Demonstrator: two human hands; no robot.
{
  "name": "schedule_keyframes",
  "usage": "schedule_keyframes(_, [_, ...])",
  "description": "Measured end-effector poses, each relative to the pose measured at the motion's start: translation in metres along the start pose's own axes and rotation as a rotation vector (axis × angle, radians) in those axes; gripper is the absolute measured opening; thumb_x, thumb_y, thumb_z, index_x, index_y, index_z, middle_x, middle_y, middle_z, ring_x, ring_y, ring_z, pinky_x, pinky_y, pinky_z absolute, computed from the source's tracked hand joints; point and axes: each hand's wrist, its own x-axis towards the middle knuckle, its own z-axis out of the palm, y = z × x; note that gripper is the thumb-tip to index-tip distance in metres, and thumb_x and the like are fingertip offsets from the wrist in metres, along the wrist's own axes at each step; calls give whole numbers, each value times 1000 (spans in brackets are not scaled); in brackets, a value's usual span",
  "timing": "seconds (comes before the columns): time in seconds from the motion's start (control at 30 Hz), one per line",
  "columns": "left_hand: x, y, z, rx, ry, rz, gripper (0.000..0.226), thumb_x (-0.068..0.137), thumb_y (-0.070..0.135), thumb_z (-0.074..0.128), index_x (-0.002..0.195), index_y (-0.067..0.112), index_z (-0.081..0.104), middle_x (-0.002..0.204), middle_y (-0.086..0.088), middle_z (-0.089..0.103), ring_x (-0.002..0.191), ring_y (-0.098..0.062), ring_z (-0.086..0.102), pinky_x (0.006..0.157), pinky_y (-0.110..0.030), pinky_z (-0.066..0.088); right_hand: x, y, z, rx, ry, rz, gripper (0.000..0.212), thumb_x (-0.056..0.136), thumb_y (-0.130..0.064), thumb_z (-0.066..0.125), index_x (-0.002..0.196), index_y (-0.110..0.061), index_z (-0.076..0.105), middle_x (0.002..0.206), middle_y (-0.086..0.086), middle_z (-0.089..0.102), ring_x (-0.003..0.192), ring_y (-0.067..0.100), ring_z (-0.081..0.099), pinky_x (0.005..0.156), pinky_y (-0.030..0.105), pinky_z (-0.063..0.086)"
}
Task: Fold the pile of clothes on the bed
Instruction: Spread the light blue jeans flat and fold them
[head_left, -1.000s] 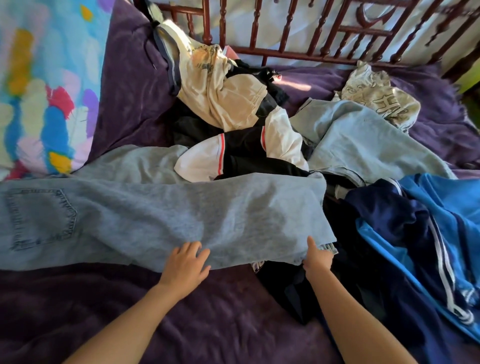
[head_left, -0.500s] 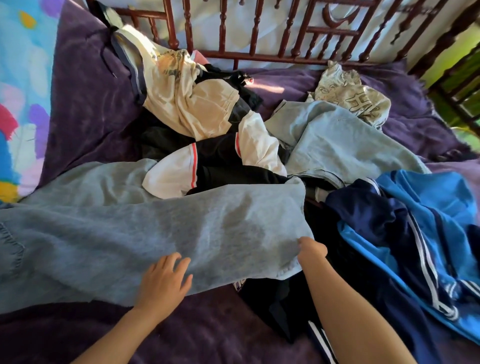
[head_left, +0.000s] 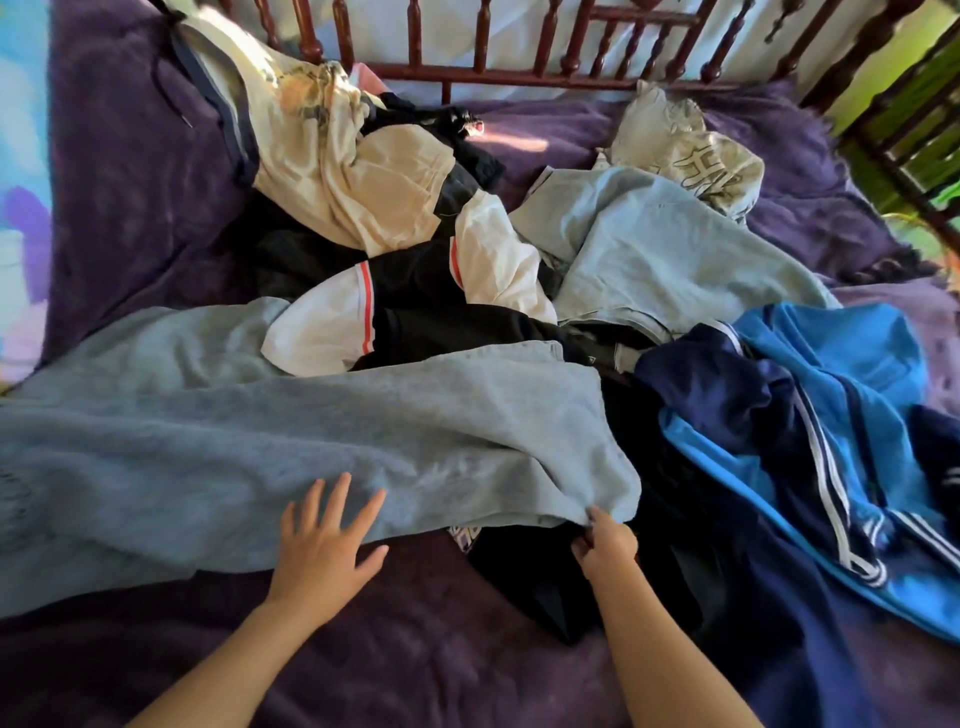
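We found jeans (head_left: 260, 441) across the blanket (head_left: 130, 208), front left | our left hand (head_left: 324, 545) flat on their near edge | our right hand (head_left: 605, 545) pinching their hem | heap of clothes (head_left: 415, 291) behind | jacket (head_left: 841, 395) right | railing (head_left: 519, 80) farthest back

Light: soft daylight, fairly bright; it reaches you from the far right, beyond the headboard (head_left: 519, 78).
Hot spots: one sunlit streak (head_left: 511, 137) on the blanket (head_left: 130, 182); upper right corner washed out green.
Shadows: black clothes (head_left: 545, 582) swallow all detail.
Blur: jeans (head_left: 260, 441) smeared toward your left edge; left hand (head_left: 322, 540) slightly soft at the fingers.
Distortion: wide-angle; rails lean and bow at the corners.
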Motion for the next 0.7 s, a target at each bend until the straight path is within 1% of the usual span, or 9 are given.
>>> schedule_keyframes(0.07, [-7, -8, -1, 16, -39, -18, 61, 93, 60, 4, 126, 26, 43, 122, -24, 58, 113, -40, 38, 75, -61, 48, -3, -7, 3, 27, -75, -2, 43, 88, -9, 61, 128, -4, 47, 109, 15, 55, 86, 27, 57, 82, 39, 47])
schedule_keyframes(0.13, [-11, -10, -6, 64, -61, 0, 53, 87, 62, 42, 125, 25, 45, 121, -24, 58, 111, -41, 42, 73, -61, 49, -7, -15, 9, 44, -125, 22, 44, 88, -13, 62, 129, -11, 48, 108, 12, 57, 88, 28, 58, 88, 44, 49])
schedule_keyframes(0.2, [-6, -8, -3, 55, -166, -13, 81, 48, 49, 87, 118, 19, 58, 116, -26, 60, 103, -47, 54, 68, -60, 51, -12, -21, 13, 43, -140, 18, 45, 88, -11, 60, 131, -13, 47, 102, 9, 57, 80, 26, 57, 88, 39, 49])
schedule_keyframes(0.23, [-4, -5, -4, 45, -175, -26, 86, 32, 41, 94, 109, 15, 66, 113, -28, 61, 97, -48, 59, 66, -60, 51, -14, -22, 14, 56, -127, -3, 46, 88, -7, 59, 132, -11, 47, 101, 10, 57, 82, 27, 56, 85, 31, 50])
schedule_keyframes(0.3, [0, 1, -6, 59, -145, -16, 76, 20, 30, 96, 88, 6, 73, 108, -31, 62, 90, -49, 63, 62, -59, 51, -18, -25, 17, 132, -54, -61, 48, 88, 1, 56, 134, -7, 44, 118, 15, 56, 99, 32, 55, 82, 17, 48])
schedule_keyframes(0.4, [11, 4, -4, 70, -75, -20, 55, 20, 9, 95, 68, 2, 69, 102, -31, 63, 88, -48, 63, 61, -58, 50, -22, -36, 16, 103, 6, -167, 55, 81, 10, 57, 132, -6, 45, 131, 15, 52, 105, 29, 54, 98, 38, 46])
schedule_keyframes(0.47, [16, 1, -5, 98, 23, 31, 46, 23, 0, 91, 61, 2, 66, 97, -28, 64, 90, -43, 62, 61, -54, 51, -25, -51, 12, 112, 35, -211, 55, 78, 13, 60, 129, -5, 48, 122, 15, 57, 99, 27, 58, 91, 38, 50])
schedule_keyframes(0.6, [9, -23, -22, 195, 161, 387, 22, 41, 20, 78, 52, 9, 63, 94, -20, 69, 100, -29, 44, 65, -40, 54, -29, -80, -8, 131, 127, -331, 50, 72, 11, 65, 120, 4, 54, 99, 8, 60, 80, 20, 57, 62, 20, 47])
schedule_keyframes(0.7, [8, -30, -35, 204, 20, 342, 40, 24, 24, 88, 53, 11, 63, 100, -22, 68, 104, -31, 46, 68, -43, 55, -26, -63, -12, 101, 150, -223, 52, 74, 9, 64, 124, 6, 48, 118, 17, 58, 89, 24, 53, 85, 32, 49])
